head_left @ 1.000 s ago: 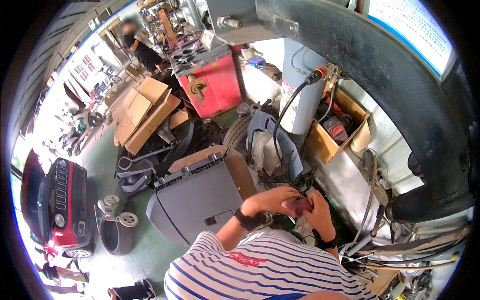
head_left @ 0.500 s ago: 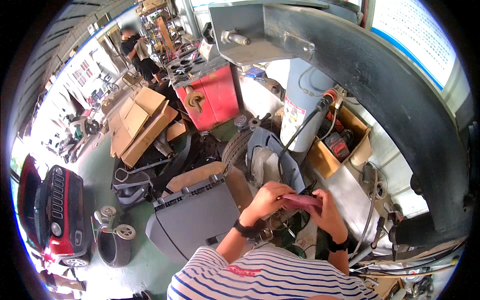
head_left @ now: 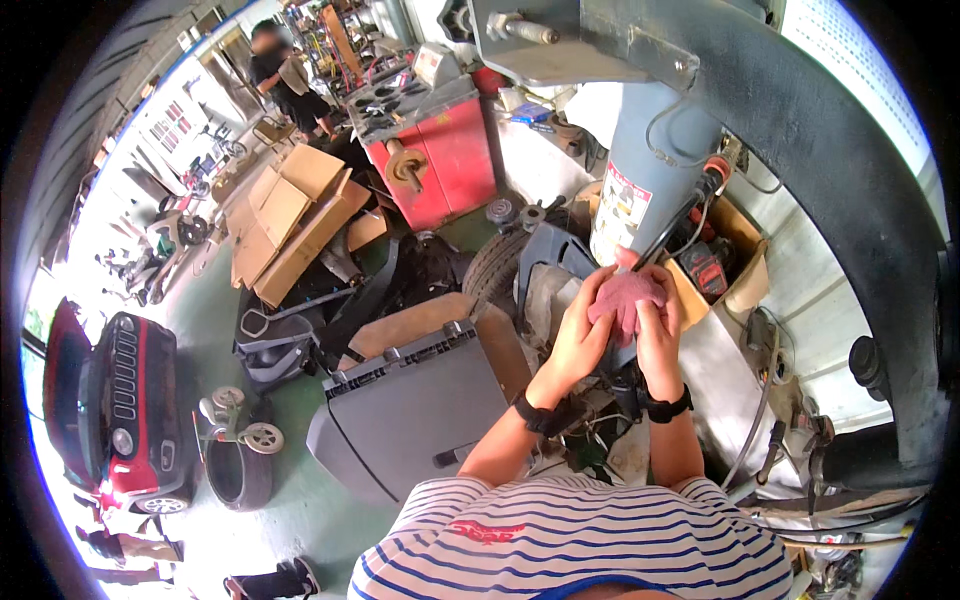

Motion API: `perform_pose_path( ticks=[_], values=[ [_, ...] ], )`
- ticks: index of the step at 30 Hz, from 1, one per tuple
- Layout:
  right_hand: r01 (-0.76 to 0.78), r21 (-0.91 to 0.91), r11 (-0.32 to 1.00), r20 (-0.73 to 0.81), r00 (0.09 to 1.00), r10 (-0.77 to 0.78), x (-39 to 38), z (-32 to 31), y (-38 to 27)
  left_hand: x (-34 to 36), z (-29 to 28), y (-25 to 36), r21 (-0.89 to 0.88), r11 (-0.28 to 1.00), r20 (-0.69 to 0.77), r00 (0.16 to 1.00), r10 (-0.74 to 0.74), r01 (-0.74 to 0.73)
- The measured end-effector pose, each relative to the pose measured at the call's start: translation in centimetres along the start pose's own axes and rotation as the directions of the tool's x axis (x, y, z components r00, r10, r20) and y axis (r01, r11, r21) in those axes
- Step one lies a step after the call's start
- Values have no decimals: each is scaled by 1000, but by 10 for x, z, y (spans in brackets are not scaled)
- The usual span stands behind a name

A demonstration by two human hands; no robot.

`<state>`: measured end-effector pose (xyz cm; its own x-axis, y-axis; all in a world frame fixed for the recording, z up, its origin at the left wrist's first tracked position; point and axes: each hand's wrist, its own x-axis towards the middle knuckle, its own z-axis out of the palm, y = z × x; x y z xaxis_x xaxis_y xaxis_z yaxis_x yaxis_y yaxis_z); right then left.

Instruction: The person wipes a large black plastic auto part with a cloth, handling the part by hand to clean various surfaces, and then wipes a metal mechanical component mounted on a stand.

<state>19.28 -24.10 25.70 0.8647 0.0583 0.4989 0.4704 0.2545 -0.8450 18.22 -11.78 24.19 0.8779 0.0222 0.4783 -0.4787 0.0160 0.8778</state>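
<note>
A dusty-red cloth (head_left: 628, 296) is bunched up between my two hands, in front of me and right of centre. My left hand (head_left: 575, 340) grips its left side, fingers curled and pressed against it. On the other side my right hand (head_left: 658, 340) pinches the cloth with thumb and fingers. Just beyond them stands a grey-blue cylinder (head_left: 655, 140) with a label, and a black hose (head_left: 680, 215) with a red-orange fitting runs down close to my fingertips. Beneath my hands lie dark parts and wires that I cannot make out.
A large grey plastic case (head_left: 415, 410) lies left of my arms. Flattened cardboard (head_left: 290, 230), a red wheel balancer (head_left: 435, 160) and a tyre (head_left: 492, 270) are farther off. A thick black metal arm (head_left: 800, 130) curves overhead at right. A person (head_left: 285, 80) stands far left.
Both hands have moved up and away from me with the cloth. It was stretched flat between them and is now bunched up. The whole view has shifted slightly.
</note>
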Motion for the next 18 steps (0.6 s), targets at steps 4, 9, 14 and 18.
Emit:
perform_pose_path(
  ticks=[4, 9, 14, 18],
  values=[
    [-136, 242, 961, 50, 991, 128, -7, -4, -5, -14, -7, 7, 119, 980, 75, 982, -171, 162],
    [-175, 131, 976, -125, 974, 191, -21, -36, 2, -35, 22, -3, -236, 947, 128, 973, -191, 217],
    [-37, 52, 998, -62, 997, 40, -14, -54, -26, -41, 42, -8, -291, 813, 303, 855, -421, 504],
    [236, -193, 952, -39, 968, -248, -15, -60, -35, -41, 60, 5, -368, 705, 431, 783, -448, 606]
  ],
)
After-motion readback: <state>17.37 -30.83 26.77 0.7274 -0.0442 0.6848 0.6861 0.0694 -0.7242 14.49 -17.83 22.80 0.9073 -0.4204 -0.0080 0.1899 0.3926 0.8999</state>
